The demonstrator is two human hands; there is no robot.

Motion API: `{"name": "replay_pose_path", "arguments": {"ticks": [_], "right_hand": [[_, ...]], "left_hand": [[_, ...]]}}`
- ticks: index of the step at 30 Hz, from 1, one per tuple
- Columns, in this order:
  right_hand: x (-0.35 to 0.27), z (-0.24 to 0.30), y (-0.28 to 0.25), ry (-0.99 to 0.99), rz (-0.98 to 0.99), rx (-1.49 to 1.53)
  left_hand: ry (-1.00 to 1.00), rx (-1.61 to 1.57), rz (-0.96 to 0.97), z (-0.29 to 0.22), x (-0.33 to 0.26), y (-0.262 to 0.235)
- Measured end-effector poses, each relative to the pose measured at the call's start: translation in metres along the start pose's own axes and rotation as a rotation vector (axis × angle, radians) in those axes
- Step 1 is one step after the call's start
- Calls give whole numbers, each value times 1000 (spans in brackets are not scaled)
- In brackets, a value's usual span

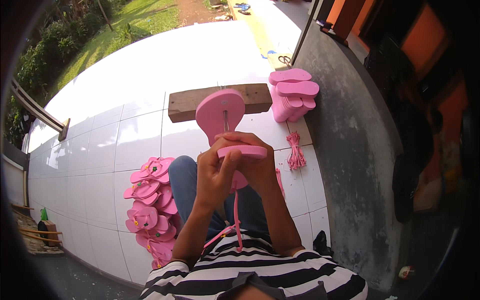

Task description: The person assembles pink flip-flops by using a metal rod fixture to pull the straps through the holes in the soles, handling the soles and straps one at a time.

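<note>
Both my hands hold a pink flip-flop sole (243, 151) edge-on in front of me. My left hand (214, 172) grips it from below with the thumb up against the sole. My right hand (255, 162) wraps around it from the right. A pink strap (235, 220) hangs down from the sole toward my striped shirt. Just beyond the hands, another pink sole (220, 112) stands upright on a metal pin against a wooden block (200, 102).
A pile of finished pink flip-flops (150, 207) lies on the white tiled floor (100, 150) at my left. A stack of bare pink soles (292, 95) leans by the grey wall (350, 140) on the right, with a bundle of pink straps (295, 152) below it. Scissors (284, 60) lie further off.
</note>
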State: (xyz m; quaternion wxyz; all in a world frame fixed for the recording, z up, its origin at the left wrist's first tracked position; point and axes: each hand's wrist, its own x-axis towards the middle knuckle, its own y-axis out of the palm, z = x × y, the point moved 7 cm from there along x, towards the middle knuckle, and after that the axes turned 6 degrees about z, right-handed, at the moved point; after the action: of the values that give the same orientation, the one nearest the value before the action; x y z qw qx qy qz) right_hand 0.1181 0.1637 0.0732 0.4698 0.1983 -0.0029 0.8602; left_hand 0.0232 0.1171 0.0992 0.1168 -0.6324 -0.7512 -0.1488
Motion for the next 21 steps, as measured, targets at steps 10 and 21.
{"name": "replay_pose_path", "arguments": {"ticks": [10,21], "right_hand": [[-2,-12,-9,-192,65,97],[-97,8,-6,310,120,-18]], "left_hand": [[51,175,73,-4,6,5],[-394,-70,247,16,-95,19]]}}
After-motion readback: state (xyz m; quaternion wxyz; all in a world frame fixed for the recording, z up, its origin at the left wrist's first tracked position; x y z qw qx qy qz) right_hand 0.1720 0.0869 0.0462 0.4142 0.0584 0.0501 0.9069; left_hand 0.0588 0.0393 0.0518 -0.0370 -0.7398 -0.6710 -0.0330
